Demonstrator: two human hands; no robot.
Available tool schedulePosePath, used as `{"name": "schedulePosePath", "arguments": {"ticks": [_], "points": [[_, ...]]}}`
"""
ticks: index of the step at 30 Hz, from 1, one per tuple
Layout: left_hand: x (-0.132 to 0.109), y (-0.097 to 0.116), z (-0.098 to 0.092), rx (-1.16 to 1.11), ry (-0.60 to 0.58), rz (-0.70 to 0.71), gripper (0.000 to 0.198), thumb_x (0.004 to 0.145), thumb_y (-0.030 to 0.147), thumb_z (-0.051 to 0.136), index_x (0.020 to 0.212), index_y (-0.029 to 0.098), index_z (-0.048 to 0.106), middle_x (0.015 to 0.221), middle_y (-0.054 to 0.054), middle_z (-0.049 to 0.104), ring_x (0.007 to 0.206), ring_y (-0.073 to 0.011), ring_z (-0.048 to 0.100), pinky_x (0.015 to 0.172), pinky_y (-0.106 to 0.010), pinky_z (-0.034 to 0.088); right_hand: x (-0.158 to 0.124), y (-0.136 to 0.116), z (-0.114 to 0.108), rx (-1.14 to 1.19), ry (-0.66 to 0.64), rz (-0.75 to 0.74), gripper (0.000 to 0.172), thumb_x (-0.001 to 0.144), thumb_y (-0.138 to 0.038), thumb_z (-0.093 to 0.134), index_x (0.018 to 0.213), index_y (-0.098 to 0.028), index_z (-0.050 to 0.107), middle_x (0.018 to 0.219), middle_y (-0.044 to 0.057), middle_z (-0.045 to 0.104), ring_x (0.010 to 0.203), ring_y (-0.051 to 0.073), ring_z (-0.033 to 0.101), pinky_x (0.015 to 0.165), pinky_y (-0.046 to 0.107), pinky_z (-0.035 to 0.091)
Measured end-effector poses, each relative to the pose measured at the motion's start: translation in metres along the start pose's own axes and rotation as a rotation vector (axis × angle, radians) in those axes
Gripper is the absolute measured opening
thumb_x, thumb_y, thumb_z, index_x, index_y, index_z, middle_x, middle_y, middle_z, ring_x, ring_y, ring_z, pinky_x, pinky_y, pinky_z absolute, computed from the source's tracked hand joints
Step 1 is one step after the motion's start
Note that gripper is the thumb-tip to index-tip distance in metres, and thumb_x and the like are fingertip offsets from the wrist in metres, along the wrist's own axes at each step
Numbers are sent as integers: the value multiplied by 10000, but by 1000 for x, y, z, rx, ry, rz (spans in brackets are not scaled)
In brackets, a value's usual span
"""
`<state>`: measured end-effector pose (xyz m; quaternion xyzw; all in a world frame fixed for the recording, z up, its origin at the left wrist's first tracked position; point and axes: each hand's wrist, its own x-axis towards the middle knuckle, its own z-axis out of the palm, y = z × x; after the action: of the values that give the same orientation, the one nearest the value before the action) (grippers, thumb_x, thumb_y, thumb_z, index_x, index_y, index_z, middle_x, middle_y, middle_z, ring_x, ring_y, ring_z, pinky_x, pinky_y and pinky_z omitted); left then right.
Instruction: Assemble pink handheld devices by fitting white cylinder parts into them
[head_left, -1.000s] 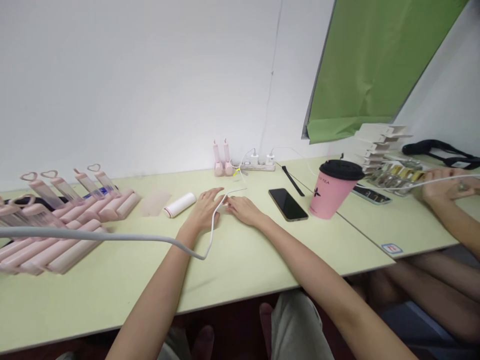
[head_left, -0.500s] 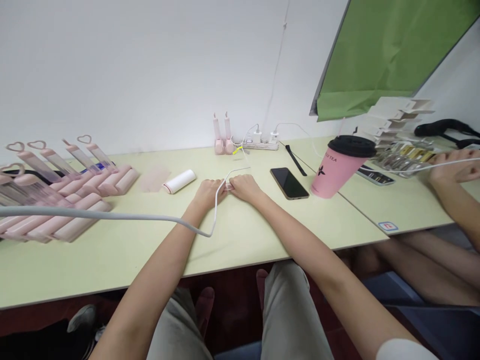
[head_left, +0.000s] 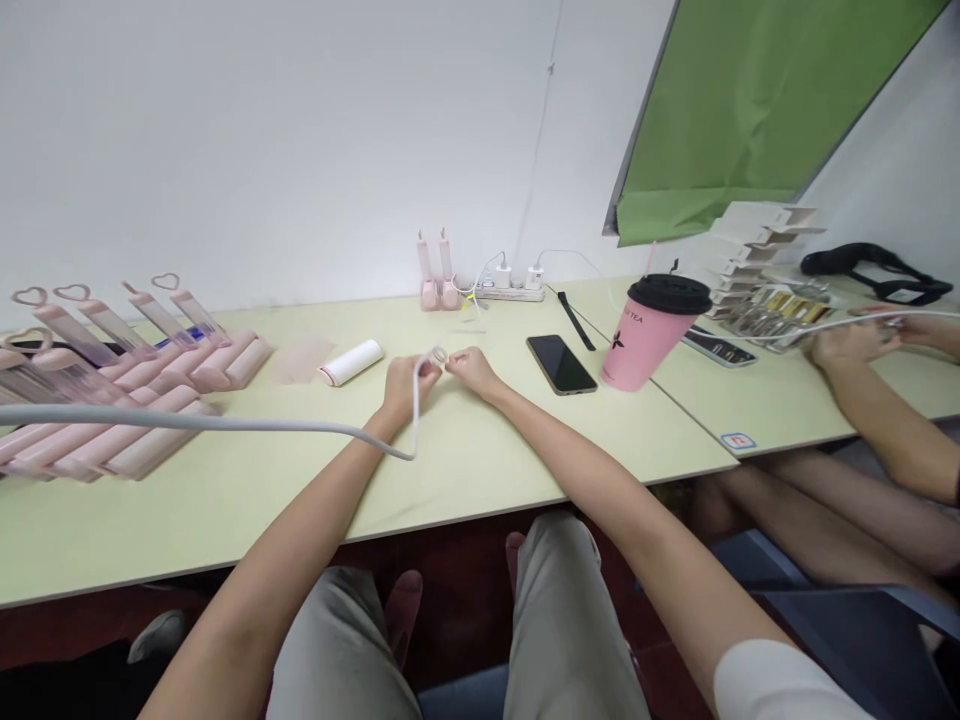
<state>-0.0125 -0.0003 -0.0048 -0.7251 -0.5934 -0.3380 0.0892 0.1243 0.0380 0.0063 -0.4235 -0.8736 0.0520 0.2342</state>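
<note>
My left hand (head_left: pixel 407 385) and my right hand (head_left: pixel 469 370) rest close together on the pale green table (head_left: pixel 465 470), both with fingers pinched. A thin white cable (head_left: pixel 437 352) arcs in a small loop between their fingertips, then runs down past my left wrist. Left of my hands lies a white cylinder (head_left: pixel 351 362). A black phone (head_left: pixel 561 363) lies face up just right of my right hand.
A pink lidded cup (head_left: pixel 651 333) stands beyond the phone. Rows of pink holders with heart-topped tubes (head_left: pixel 135 390) fill the left side. A power strip (head_left: pixel 510 293) and two pink devices (head_left: pixel 433 275) sit by the wall. A co-worker's hands (head_left: pixel 847 345) work at the right, near stacked white boxes (head_left: pixel 757 240).
My hands have lifted from flat on the table into pinches. The white cable, which stretched away toward the wall, is now gathered into a small loop between my fingers.
</note>
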Motion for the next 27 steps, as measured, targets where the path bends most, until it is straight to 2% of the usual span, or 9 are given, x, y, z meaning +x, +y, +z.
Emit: {"name": "schedulePosePath", "arguments": {"ticks": [2, 3, 8, 11, 15, 19, 23, 25, 27], "points": [[4, 9, -2, -47, 132, -71, 301, 784, 327, 400, 606, 140, 556, 537, -18, 537, 515, -107, 470, 531, -221, 316, 6, 0, 1, 79, 74, 48, 344, 833, -267, 375, 715, -96, 649, 634, 18, 597, 620, 123, 520, 557, 205, 302], [6, 12, -3, -27, 146, -88, 298, 786, 338, 407, 613, 144, 551, 547, -18, 541, 525, -109, 473, 539, -223, 319, 8, 1, 1, 86, 95, 66, 338, 833, -285, 381, 729, -109, 650, 655, 19, 606, 631, 127, 526, 557, 206, 301], [5, -1, -3, 188, -152, -60, 270, 785, 399, 457, 703, 171, 573, 620, -51, 590, 618, -173, 542, 591, -262, 351, 2, 25, -5, -138, -26, 155, 307, 803, -425, 458, 824, -179, 640, 799, 63, 658, 771, 184, 565, 658, 251, 338], [2, -16, 5, 170, -174, -22, 335, 794, 451, 455, 928, 168, 574, 807, -79, 624, 764, -208, 571, 682, -296, 398, -4, 45, -9, -231, -26, 205, 372, 831, -477, 429, 964, -174, 598, 931, 95, 650, 918, 223, 537, 795, 317, 331], [4, -23, 19, 42, -136, 99, 559, 807, 458, 451, 1258, 132, 397, 1182, -151, 515, 1088, -257, 474, 887, -376, 378, -6, 54, -7, -301, 121, 232, 466, 895, -468, 321, 1164, -128, 491, 1153, 155, 557, 1082, 268, 431, 908, 421, 249], [7, -24, 15, -8, -116, 208, 616, 872, 404, 336, 1381, 98, 173, 1363, -181, 359, 1259, -253, 326, 1031, -452, 241, -5, 47, -3, -328, 152, 204, 467, 929, -378, 265, 1238, -70, 431, 1204, 198, 517, 1113, 277, 397, 932, 455, 220], [5, -43, -3, 252, 37, 49, 546, 862, 268, 330, 1369, 98, 221, 1400, -170, 315, 1328, -291, 194, 1061, -544, 73, -5, 38, -3, -291, 144, 173, 468, 933, -350, 252, 1270, -68, 413, 1238, 200, 505, 1157, 273, 380, 966, 476, 193], [1, -58, -9, 363, 56, -77, 559, 834, 271, 384, 1344, 76, 267, 1367, -199, 348, 1307, -326, 225, 1041, -571, 99, -3, 32, -1, -266, 96, 37, 465, 925, -347, 284, 1316, -111, 372, 1310, 169, 455, 1224, 253, 334, 1003, 468, 160], [-2, -69, -12, 425, 7, -151, 545, 812, 292, 432, 1301, 70, 336, 1286, -212, 428, 1231, -341, 336, 1007, -556, 199, -1, 25, 3, -240, 4, -136, 465, 912, -361, 331, 1346, -193, 342, 1376, 114, 397, 1279, 236, 284, 1029, 472, 130]]}}
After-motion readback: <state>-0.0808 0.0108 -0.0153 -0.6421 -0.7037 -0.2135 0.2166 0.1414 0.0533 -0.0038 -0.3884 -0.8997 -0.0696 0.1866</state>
